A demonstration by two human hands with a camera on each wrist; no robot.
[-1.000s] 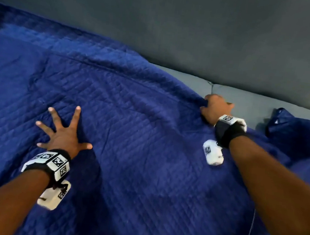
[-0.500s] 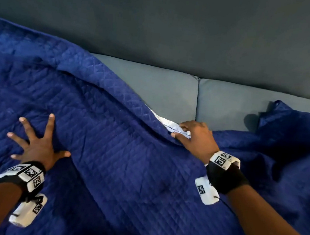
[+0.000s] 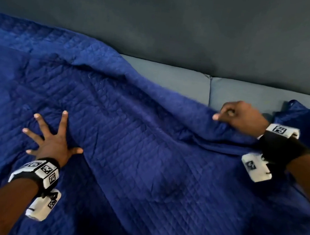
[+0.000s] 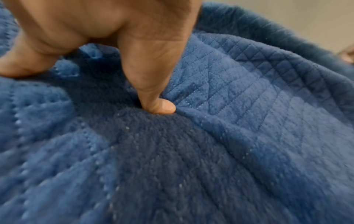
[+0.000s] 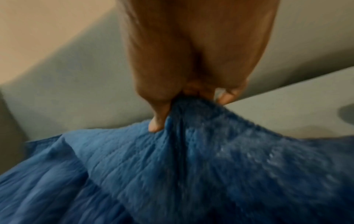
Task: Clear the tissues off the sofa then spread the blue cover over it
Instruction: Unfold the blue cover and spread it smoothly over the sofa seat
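Observation:
The quilted blue cover (image 3: 146, 155) lies over most of the sofa seat, its far edge running slantwise from upper left down to the right. My left hand (image 3: 51, 136) presses flat on it with fingers spread; a fingertip (image 4: 162, 107) digs into the fabric (image 4: 210, 151). My right hand (image 3: 235, 115) grips the cover's far edge at the right, bunching the cloth (image 5: 191, 136) between thumb and fingers. Bare grey-blue seat cushions (image 3: 174, 77) show behind that edge. No tissues are in view.
The dark grey sofa backrest (image 3: 180, 23) fills the top of the head view. A seam (image 3: 209, 90) splits two seat cushions. Another bunched fold of the cover (image 3: 308, 119) sits at the far right, beyond my right wrist.
My right hand has carried the cover's edge to the right, past the cushion seam. The white label seen at the edge is now hidden. My left hand stays spread on the cover.

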